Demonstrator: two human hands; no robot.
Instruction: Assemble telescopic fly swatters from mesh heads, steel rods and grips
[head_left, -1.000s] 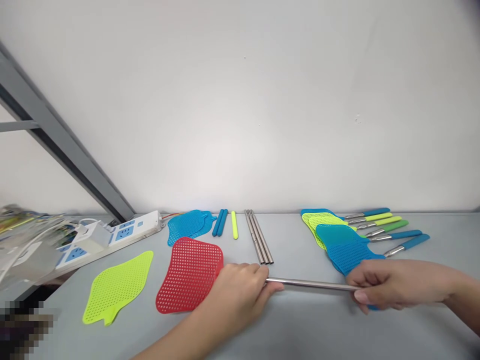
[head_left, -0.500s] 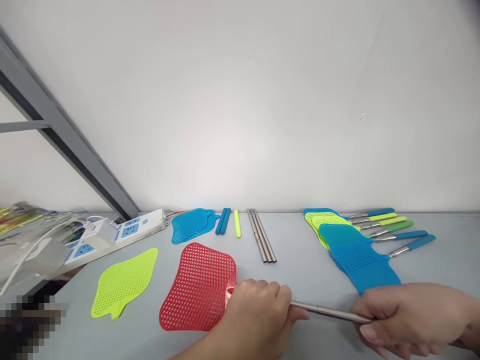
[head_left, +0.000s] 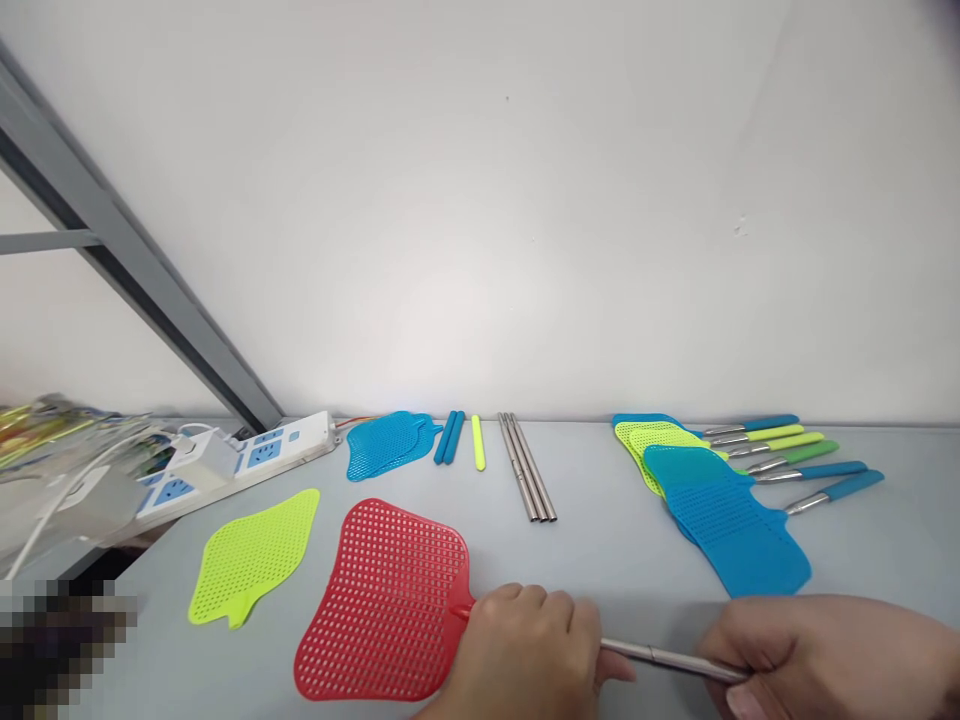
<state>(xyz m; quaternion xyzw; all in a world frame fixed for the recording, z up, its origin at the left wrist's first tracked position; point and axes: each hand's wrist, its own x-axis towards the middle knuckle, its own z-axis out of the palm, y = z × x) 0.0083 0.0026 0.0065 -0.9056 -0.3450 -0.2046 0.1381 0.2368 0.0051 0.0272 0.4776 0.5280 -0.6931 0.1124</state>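
Holding the red mesh paddle (head_left: 390, 600) low in front, neck end toward the left hand (head_left: 529, 645), closed in a fist around the meeting of neck and metal rod (head_left: 675, 660). Gripping the rod's other end with the right hand (head_left: 840, 650), thumb laid along it; cannot tell what lies inside that grip, or how far neck and rod overlap within the left fist. By the look of it, at the stage of working paddle and rod together. For any further push or twist, calls for a firm hold on the neck and a straight line between both hands, to spare the soft neck from bending.

Just beyond the right hand, near enough to brush: the assembled swatters (head_left: 727, 520), overlapping, handles toward the far right. Beyond the left hand, side by side: three loose rods (head_left: 527, 470), then a yellow-green grip (head_left: 478, 445), two blue grips (head_left: 450, 438) and the blue mesh paddles (head_left: 386, 445). Left of the red one, apart: a yellow-green paddle (head_left: 255, 555). Farther left, a power strip (head_left: 319, 432) close to the wall (head_left: 480, 250). Most room for moving on the grey table (head_left: 622, 545) between loose rods and swatters; near edge out of view, wall closing off the back.
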